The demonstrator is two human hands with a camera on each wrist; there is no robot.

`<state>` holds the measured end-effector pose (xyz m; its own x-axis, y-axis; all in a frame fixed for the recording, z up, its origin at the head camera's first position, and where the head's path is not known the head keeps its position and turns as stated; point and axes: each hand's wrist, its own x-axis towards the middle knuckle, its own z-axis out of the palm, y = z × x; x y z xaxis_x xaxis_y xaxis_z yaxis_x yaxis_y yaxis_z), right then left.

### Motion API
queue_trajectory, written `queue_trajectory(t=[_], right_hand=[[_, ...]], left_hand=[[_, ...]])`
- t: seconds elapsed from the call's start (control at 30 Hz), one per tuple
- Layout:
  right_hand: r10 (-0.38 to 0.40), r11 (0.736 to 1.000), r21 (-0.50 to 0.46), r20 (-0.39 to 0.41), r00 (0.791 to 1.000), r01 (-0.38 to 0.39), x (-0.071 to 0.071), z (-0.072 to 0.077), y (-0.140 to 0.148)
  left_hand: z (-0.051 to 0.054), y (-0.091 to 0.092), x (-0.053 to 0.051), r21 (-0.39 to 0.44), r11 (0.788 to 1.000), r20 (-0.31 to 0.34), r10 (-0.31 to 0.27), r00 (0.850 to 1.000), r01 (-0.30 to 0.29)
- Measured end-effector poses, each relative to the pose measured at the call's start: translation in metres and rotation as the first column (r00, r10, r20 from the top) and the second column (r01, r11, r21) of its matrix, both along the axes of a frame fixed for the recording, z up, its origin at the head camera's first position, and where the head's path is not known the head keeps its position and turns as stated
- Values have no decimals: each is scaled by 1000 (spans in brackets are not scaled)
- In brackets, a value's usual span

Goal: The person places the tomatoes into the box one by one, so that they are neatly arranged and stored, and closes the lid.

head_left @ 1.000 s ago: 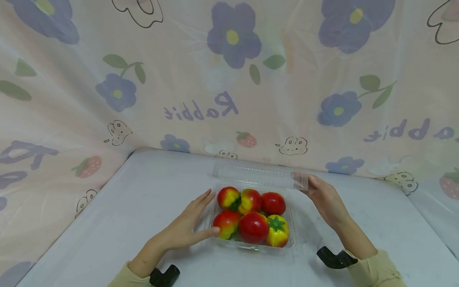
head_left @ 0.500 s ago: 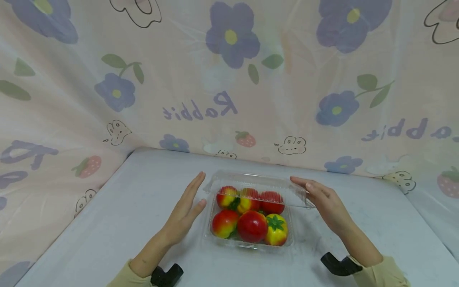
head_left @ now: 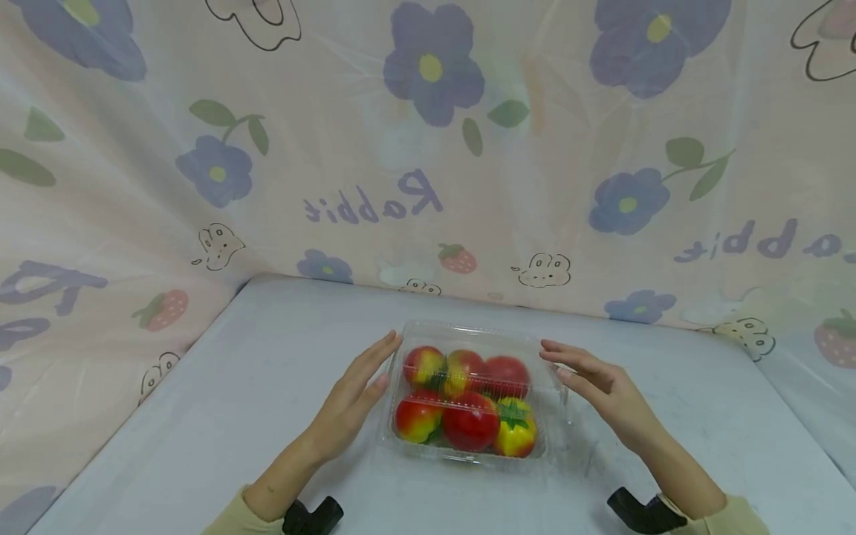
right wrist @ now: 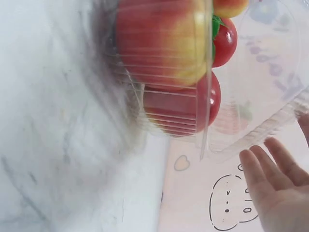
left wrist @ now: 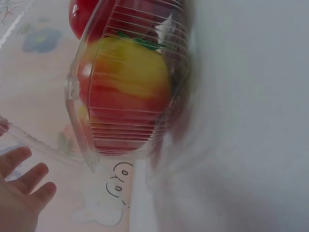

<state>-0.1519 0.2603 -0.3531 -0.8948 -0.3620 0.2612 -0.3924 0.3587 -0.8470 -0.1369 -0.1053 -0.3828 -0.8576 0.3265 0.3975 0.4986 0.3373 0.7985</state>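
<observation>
A clear plastic clamshell box (head_left: 461, 458) holds several glossy red and yellow fruits (head_left: 471, 423), one with a green star-shaped leaf top. Its hinged clear lid (head_left: 468, 334) leans over the fruits, tilted, with the front side still raised. My left hand (head_left: 348, 409) is at the lid's left edge, fingers extended. At the right edge is my right hand (head_left: 611, 397), fingers loosely bent and thumb near the lid's corner. Both wrist views show the lid standing at an angle from the box, fingers beside its edge; whether they touch it is hard to tell.
The box stands on a white-covered table (head_left: 281, 349). Behind and to the left hangs a curtain (head_left: 361, 134) printed with flowers, rabbits and strawberries. A black wrist mount (head_left: 310, 515) sits on the left wrist, another black mount (head_left: 645, 513) on the right.
The lid has swung from upright behind the box forward and down over the fruits. My right hand has let go of the lid's edge, and my left hand has moved from the box's side up beside the lid.
</observation>
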Motion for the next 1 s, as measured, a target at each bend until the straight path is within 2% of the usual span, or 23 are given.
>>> queue_trajectory(t=[0.17, 0.33, 0.53, 0.73, 0.87, 1.0], right_hand=[[22, 1000, -3, -13, 1000, -22, 3, -5, 1], [28, 1000, 13, 19, 999, -28, 8, -10, 3], [87, 996, -3, 12, 996, -87, 12, -18, 5], [159, 987, -38, 10, 987, -158, 14, -20, 6], [207, 977, -63, 56, 977, -203, 18, -21, 7], [204, 978, -51, 107, 973, -200, 23, -22, 7]], left_hand=[[-4, -1, 0, -7, 1000, -7, -2, 1000, 2], [-8, -2, -1, -28, 1000, -32, 10, 999, -10], [-14, -3, -1, -54, 998, -58, 15, 998, -18], [-18, -5, 0, -79, 996, -63, 32, 998, -37], [-19, -7, 2, -80, 997, -37, 11, 999, -14], [-20, -10, 4, -80, 996, -6, -38, 999, 37]])
